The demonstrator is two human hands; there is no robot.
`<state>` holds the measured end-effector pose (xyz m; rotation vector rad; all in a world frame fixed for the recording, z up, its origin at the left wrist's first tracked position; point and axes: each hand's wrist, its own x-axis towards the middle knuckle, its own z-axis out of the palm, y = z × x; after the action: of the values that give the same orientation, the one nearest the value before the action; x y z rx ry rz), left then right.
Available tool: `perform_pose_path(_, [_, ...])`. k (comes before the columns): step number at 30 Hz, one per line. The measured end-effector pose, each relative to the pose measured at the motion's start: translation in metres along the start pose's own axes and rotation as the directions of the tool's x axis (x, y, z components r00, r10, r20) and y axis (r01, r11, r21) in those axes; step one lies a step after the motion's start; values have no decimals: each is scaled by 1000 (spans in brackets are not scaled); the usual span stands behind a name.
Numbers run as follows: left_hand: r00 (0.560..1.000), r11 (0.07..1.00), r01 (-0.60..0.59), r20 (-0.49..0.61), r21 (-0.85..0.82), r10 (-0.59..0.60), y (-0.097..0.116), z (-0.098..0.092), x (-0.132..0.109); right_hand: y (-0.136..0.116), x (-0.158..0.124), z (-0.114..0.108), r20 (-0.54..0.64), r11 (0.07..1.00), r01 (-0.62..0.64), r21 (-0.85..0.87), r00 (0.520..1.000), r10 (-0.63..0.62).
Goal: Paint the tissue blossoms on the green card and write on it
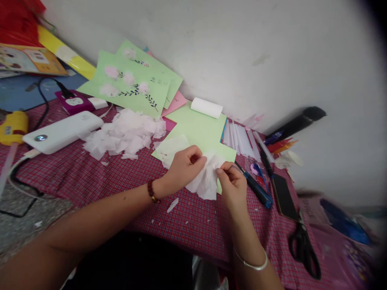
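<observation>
Between my two hands hangs a crinkled white sheet of tissue paper (pixel 204 183). My left hand (pixel 187 163) pinches its upper left part between thumb and fingers. At its right edge, the thumb and fingertips of my right hand (pixel 232 181) are closed on it too. Under the tissue lies a light green sheet of paper (pixel 201 131), with another thin white piece (pixel 175 149) on its left part. A heap of torn white tissue pieces (pixel 127 131) sits to the left of my hands.
Green cards with tissue flowers (pixel 121 84) lean at the back wall. A white power bank (pixel 63 131) and yellow glue gun (pixel 13 127) lie left. On the right are a blue-and-black tool (pixel 256 189), glue sticks (pixel 238 139), a phone (pixel 284 197) and black scissors (pixel 304 245).
</observation>
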<state>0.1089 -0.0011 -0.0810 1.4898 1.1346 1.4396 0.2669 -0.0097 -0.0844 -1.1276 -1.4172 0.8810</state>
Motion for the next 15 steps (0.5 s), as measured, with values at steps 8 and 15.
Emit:
perform_pose_path(8, [971, 930, 241, 61, -279, -233, 8, -3, 1, 8, 2, -2, 55, 952, -240, 191, 971, 234])
perform_pose_path(15, [989, 984, 121, 99, -129, -108, 1, 3, -6, 7, 1, 2, 78, 945, -311, 105, 950, 304])
